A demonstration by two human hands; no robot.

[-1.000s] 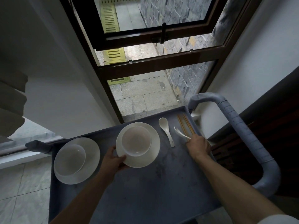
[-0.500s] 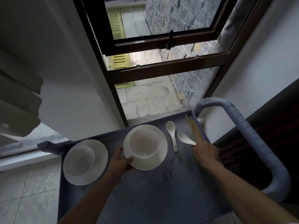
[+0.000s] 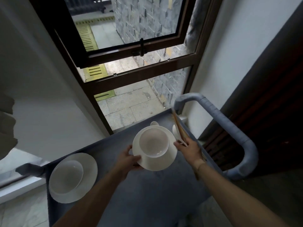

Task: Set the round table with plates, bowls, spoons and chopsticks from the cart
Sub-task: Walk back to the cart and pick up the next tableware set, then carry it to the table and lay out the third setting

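Head view: you're lifting the plate [image 3: 157, 161] and bowl [image 3: 154, 143] off the cart [image 3: 147, 194], left hand [image 3: 129, 159] pinching the rim, right hand [image 3: 188, 148] clutching chopsticks [image 3: 179, 128] (spoon too, maybe); next you're carrying it steady to the table.

A dark-framed window [image 3: 131, 46] is standing ajar above white walls [image 3: 49, 95], showing grey paving [image 3: 127, 104], a stone wall [image 3: 147, 18] and yellow drain grates [image 3: 85, 36] outside.

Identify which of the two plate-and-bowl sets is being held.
The right-hand plate, bowl on it, gripped at its rim by the left hand. The other plate sits untouched on the cart.
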